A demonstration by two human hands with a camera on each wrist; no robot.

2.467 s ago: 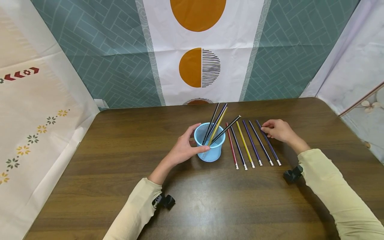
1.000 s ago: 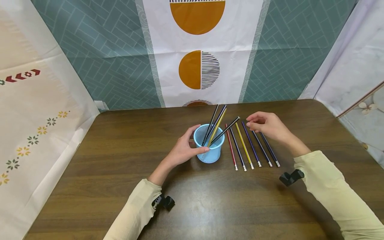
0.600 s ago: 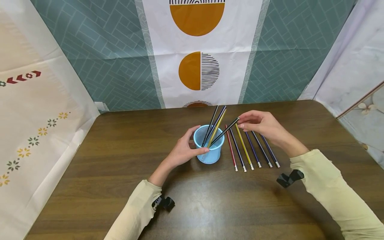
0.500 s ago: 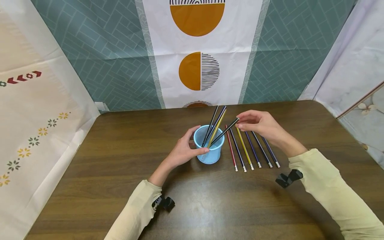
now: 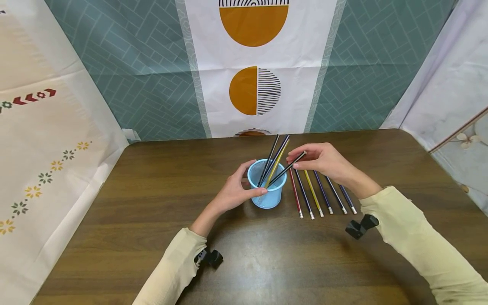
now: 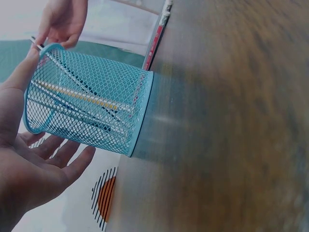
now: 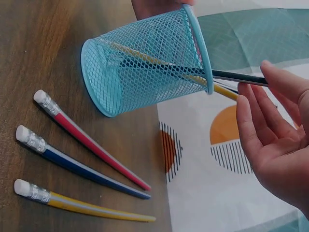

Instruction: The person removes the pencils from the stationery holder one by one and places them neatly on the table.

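A light blue mesh pencil cup (image 5: 269, 200) stands on the table, holding several pencils. My left hand (image 5: 233, 190) grips it near the rim, thumb in front and fingers around the far side. Leaning out of the cup to the right is a black pencil (image 5: 283, 173) with pale stripes. My right hand (image 5: 324, 162) has thumb and fingers at its upper part, pinching it in the right wrist view. A yellow pencil (image 5: 281, 157) and several dark ones lean beside it. The pencil's lower end shows through the mesh (image 7: 145, 65).
Right of the cup, a row of pencils lies on the brown table (image 5: 244, 254), eraser ends toward me: a red pencil (image 5: 296, 195), a blue pencil (image 5: 304, 195), a yellow pencil (image 5: 314, 195) and several dark blue ones. Patterned cloths hang behind and at both sides.
My right hand has moved left from the rightmost pencil of the row, over the others, to the black pencil in the cup. My left hand has stayed on the cup.
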